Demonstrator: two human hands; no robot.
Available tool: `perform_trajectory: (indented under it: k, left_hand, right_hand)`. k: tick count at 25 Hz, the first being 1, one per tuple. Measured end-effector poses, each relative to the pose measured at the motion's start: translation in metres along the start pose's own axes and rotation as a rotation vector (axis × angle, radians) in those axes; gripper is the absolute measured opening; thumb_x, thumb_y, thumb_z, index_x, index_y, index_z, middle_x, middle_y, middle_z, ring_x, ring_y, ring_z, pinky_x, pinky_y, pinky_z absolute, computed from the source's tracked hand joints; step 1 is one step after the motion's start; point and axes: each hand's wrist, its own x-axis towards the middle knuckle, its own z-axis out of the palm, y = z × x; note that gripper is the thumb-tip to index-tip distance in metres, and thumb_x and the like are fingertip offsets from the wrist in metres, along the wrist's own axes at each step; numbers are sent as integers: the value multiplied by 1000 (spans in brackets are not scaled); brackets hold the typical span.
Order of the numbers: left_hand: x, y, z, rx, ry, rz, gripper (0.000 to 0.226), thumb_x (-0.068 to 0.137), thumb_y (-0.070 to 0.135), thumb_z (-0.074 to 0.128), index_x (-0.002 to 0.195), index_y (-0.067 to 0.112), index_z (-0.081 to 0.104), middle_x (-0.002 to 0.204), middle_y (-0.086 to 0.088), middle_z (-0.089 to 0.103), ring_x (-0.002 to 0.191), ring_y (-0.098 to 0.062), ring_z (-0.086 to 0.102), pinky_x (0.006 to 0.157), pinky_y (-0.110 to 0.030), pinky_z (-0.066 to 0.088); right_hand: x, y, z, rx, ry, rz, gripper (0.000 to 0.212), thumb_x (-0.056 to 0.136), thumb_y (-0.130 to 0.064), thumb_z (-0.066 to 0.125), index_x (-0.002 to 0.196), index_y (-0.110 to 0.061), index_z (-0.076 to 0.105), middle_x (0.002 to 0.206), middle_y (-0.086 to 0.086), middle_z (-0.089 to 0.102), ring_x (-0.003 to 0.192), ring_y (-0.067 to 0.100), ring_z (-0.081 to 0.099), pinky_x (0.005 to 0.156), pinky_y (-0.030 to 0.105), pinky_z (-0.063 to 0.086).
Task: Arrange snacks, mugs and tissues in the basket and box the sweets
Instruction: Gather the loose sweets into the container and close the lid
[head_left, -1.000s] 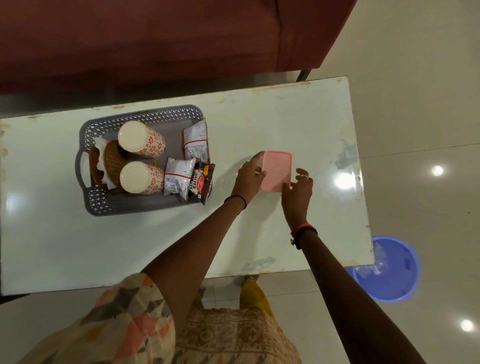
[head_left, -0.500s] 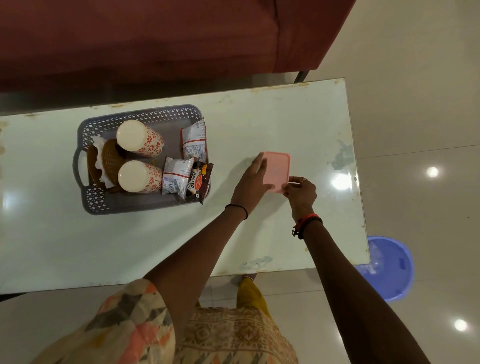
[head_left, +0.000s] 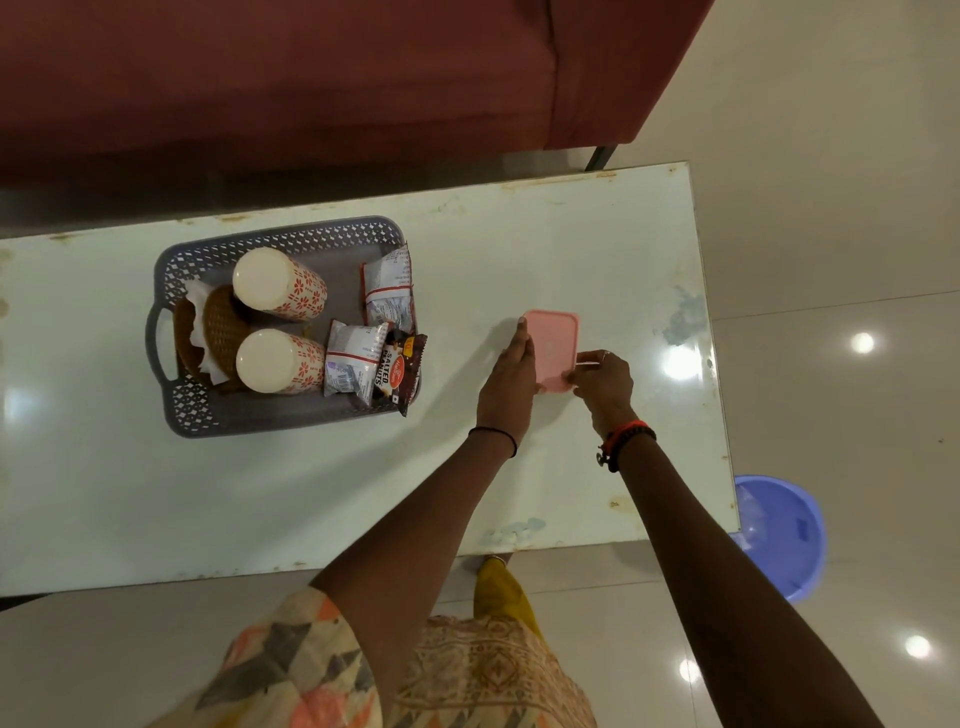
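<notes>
Closed since a second ago from a spread into a pinch on the pink box (head_left: 553, 345), lying apart to the right of the basket (head_left: 270, 421): right hand (head_left: 605, 382), fingers curled at the corner farthest from the basket. Might skid the box or leave its lid half-seated if pressed at that one corner. Braced by left hand (head_left: 509, 387), fingers straight along the basket-side edge.
</notes>
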Motion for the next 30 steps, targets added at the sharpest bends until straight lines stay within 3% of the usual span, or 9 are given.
perform_trajectory:
  k: [3, 6, 10, 14, 19, 24, 26, 28, 30]
  left_hand:
    - [2, 1, -2, 33, 9, -5, 58, 94, 6, 48, 144, 6, 19, 160, -1, -3, 133, -18, 37, 100, -30, 45]
    - [2, 5, -2, 21, 5, -23, 56, 94, 3, 46, 143, 4, 21, 160, -3, -3, 135, -21, 35, 104, -31, 42]
    - [2, 5, -3, -5, -3, -26, 57, 93, 3, 47, 144, 3, 21, 160, -3, -3, 135, -23, 34, 101, -33, 45]
    - [5, 4, -2, 44, 3, -38, 63, 92, 11, 52, 144, 3, 17, 160, -3, -3, 135, -21, 36, 104, -30, 41]
    - [6, 4, 1, 23, 18, -39, 65, 91, 10, 54, 145, 3, 18, 160, -3, 0, 136, -22, 36, 107, -31, 40]
    - [3, -4, -2, -236, 48, -16, 63, 88, 10, 59, 142, 8, 28, 154, -15, 17, 136, -30, 33, 111, -40, 35]
    - [-1, -6, 2, -453, 153, -125, 55, 90, 11, 57, 139, 9, 32, 142, -17, 33, 125, -30, 45, 105, -37, 41]
    - [-2, -6, 6, -639, 213, -281, 42, 91, 11, 54, 132, 6, 42, 128, -20, 46, 115, -30, 52, 96, -29, 41]
    - [2, -8, 10, -721, 223, -388, 29, 90, 9, 55, 118, 0, 56, 117, -23, 58, 108, -33, 57, 93, -31, 43]
  right_hand:
    - [11, -25, -5, 21, -63, -94, 28, 90, -7, 58, 117, 2, 62, 114, 19, 67, 101, 29, 61, 101, 44, 49]
    - [27, -43, -9, 51, -115, -107, 25, 93, -3, 54, 111, 11, 64, 99, 22, 65, 93, 32, 61, 99, 49, 50]
    - [40, -51, -14, -80, -230, -115, 24, 92, 4, 52, 111, 16, 61, 113, 35, 63, 104, 42, 64, 96, 44, 53]
    - [44, -60, -9, -366, -205, -204, 22, 87, 6, 48, 99, 14, 66, 105, 30, 69, 101, 41, 66, 93, 48, 54]
    - [43, -61, -6, -439, -157, -230, 23, 86, 3, 50, 100, 12, 65, 105, 28, 69, 103, 40, 65, 94, 48, 53]
    - [28, -39, -10, -179, -87, -116, 25, 91, -12, 54, 109, 4, 61, 111, 21, 67, 101, 33, 63, 99, 48, 50]
    - [23, -25, -15, -44, -127, -25, 26, 91, -10, 58, 110, 6, 61, 100, 19, 66, 90, 27, 61, 95, 47, 53]
    - [18, -14, -19, 67, -187, 37, 24, 89, -1, 58, 110, 10, 61, 98, 18, 63, 92, 26, 60, 93, 45, 53]
    - [15, -8, -20, 118, -210, 48, 23, 88, 6, 58, 110, 12, 61, 100, 20, 62, 95, 29, 60, 95, 45, 53]
